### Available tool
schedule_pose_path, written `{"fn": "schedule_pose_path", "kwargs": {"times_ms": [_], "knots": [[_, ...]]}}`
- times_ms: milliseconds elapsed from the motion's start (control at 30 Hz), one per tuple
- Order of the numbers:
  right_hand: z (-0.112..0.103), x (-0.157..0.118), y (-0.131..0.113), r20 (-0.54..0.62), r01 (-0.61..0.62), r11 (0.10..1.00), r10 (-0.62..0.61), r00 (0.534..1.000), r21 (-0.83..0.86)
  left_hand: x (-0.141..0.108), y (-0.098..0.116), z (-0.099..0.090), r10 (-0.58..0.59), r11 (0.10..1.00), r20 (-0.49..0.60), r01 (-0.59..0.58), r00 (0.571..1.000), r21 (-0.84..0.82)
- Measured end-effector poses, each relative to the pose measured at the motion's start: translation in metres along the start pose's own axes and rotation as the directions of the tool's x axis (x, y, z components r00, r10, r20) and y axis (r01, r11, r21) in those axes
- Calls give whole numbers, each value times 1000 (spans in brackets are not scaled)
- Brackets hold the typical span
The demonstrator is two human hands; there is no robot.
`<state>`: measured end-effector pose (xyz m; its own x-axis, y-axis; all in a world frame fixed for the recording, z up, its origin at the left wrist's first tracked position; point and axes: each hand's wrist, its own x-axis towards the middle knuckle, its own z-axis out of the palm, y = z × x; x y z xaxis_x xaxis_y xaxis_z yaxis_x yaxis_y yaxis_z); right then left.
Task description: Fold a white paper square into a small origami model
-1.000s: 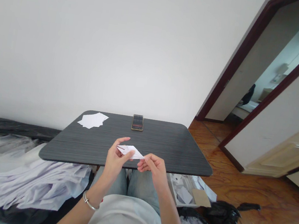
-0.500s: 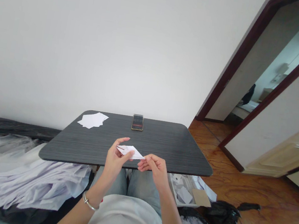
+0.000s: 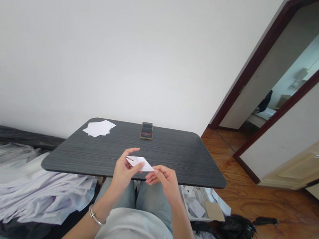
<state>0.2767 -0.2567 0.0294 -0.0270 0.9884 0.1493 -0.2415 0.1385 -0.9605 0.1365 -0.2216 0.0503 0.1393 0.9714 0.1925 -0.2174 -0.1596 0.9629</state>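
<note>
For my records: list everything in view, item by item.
folded paper: one, white, between both hands above table
paper stack: one, white, far left of table
phone: one, dark, far edge of table
table: one, dark grey, before the person
paper sheets: many, white, on plastic, lower left
tray of paper scraps: one, white, right of knees
black bag: one, on floor at right
bracelet: one, silver, left wrist
left hand: one, holding paper
right hand: one, holding paper
</note>
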Motion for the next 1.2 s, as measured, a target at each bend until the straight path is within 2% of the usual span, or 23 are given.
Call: {"fn": "schedule_pose_path", "kwargs": {"times_ms": [200, 367, 567, 1200], "knots": [[5, -1, -1, -26, 1, 1000, 0, 1000, 19, -2, 1, 2, -20, 1000, 16, 20, 1000, -20], [0, -2, 0, -26, 30, 999, -29, 999, 22, -1, -2, -1, -4, 999, 11, 5, 1000, -42], [-2, -1, 3, -104, 118, 993, -118, 988, -11, 0, 0, -1, -16, 998, 15, 17, 1000, -58], [-2, 0, 1, -127, 76, 997, -72, 989, 24, 0, 1, 0, -19, 998, 24, 21, 1000, -59]]}}
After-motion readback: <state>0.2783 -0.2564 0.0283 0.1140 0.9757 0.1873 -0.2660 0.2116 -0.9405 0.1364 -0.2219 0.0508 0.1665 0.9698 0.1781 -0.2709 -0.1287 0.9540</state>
